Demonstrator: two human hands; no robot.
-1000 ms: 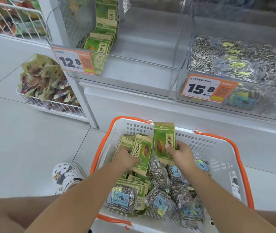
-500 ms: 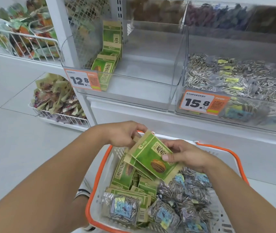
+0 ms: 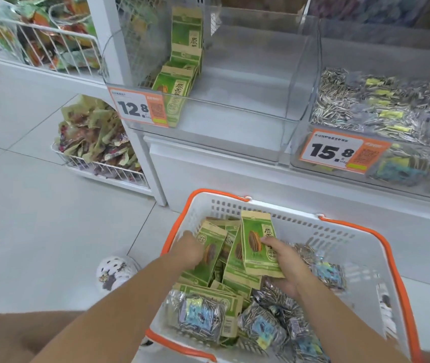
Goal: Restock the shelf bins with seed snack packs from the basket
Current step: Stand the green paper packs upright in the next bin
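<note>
A white basket with an orange rim [image 3: 339,231] sits on the floor below the shelf, holding green seed packs and clear sunflower-seed packs [image 3: 200,318]. My right hand [image 3: 287,263] grips an upright green seed pack [image 3: 257,244] inside the basket. My left hand [image 3: 189,251] holds another green pack [image 3: 212,247] at the basket's left side. Above, the clear left shelf bin [image 3: 235,108] has a short row of green packs [image 3: 180,74] at its left and is bare on the right.
The right bin [image 3: 313,163] holds clear sunflower-seed packs and carries a 15.8 tag [image 3: 337,150]; the left bin carries a 12.8 tag [image 3: 136,108]. Wire racks of snack bags [image 3: 96,142] stand at the left. My shoe [image 3: 115,271] rests on the tiled floor beside the basket.
Both hands, raised with green packs above the basket half a second ago, are now down inside the basket among the packs. The view has tilted down slightly.
</note>
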